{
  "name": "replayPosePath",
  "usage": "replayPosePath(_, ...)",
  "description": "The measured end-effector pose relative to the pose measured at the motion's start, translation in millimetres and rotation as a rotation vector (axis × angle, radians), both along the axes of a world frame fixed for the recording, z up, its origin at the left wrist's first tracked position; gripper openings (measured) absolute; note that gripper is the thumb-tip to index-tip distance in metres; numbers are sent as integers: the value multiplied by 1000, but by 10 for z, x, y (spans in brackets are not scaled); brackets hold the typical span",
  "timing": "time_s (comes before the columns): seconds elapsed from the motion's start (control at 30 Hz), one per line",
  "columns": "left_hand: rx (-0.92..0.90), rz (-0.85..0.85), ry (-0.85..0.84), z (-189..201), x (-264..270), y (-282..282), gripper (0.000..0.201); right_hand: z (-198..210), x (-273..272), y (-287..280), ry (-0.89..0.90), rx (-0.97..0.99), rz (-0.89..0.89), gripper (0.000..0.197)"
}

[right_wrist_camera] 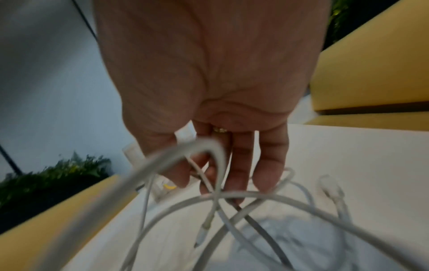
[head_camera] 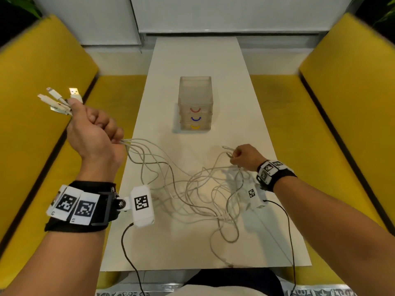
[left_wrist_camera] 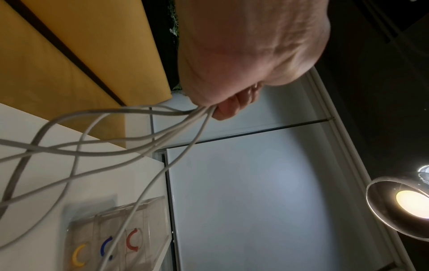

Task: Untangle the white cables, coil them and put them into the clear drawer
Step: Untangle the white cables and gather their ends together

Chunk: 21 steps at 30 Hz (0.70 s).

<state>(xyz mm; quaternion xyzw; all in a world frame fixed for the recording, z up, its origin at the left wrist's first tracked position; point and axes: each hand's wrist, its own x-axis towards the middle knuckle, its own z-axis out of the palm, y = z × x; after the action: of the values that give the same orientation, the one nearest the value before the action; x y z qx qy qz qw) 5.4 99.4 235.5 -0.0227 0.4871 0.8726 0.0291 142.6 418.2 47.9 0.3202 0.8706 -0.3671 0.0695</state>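
A tangle of white cables [head_camera: 198, 193] sprawls over the white table [head_camera: 192, 60]. My left hand [head_camera: 94, 129] is raised off the table's left side and grips a bundle of cable ends; several plugs [head_camera: 62, 99] stick out above the fist, and the cords [left_wrist_camera: 162, 135] trail down from it. My right hand [head_camera: 243, 155] is low over the table at the right and pinches cable ends [right_wrist_camera: 206, 176] between curled fingers [right_wrist_camera: 269, 165]. The clear drawer unit [head_camera: 195, 103] stands mid-table, with red, blue and yellow handles, all drawers closed.
Yellow bench seats [head_camera: 32, 103] flank the narrow table on both sides. A white wall panel [head_camera: 213, 13] is beyond the far end. Black camera wires [head_camera: 128, 253] hang from both wrists over the near table edge. A lit lamp [left_wrist_camera: 408, 203] shows in the left wrist view.
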Motion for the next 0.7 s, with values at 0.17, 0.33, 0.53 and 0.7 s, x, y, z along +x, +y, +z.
replayPosePath(0.17,-33,-100,78,-56,88,10,47,24,90,95,163,-70,-26,14)
replayPosePath(0.33,-31,-139,126,-96,122,15,46,171,35,68,166,-254,-52,14)
replayPosePath(0.53,27,-152,135,-58,36,-68,40,319,17,112,143,-418,-92,1)
replayPosePath(0.7,30,-167,133,-45,68,-19,40,441,-92,91,198,35,-118,18)
